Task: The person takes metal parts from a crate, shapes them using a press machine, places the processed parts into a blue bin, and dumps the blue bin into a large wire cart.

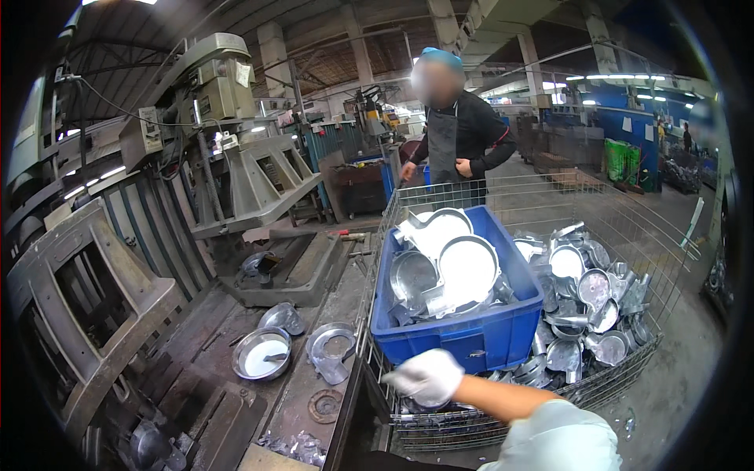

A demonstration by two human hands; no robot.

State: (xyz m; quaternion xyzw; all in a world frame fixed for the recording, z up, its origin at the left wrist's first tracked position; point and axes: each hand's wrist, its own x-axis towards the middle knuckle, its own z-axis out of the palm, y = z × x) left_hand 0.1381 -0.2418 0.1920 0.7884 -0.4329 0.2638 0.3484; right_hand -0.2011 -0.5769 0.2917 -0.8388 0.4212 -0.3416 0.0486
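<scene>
My right hand (428,378), in a white glove, reaches in from the lower right over the near left corner of a wire basket (503,436). Its fingers stretch leftward, apart from any grip that I can see; a grey metal part shows just beneath the palm. Inside the basket stands a blue plastic crate (459,345), holding several pan-shaped metal castings (468,269). More castings (594,289) lie heaped to the crate's right. My left hand is out of view.
Left of the basket, a metal worktable carries a round bowl with whitish contents (261,353), a ring-shaped casting (331,353) and metal scraps (294,447). Heavy machine presses (228,149) rise at the left. Behind the basket stands a person (463,133) in a blue cap and apron.
</scene>
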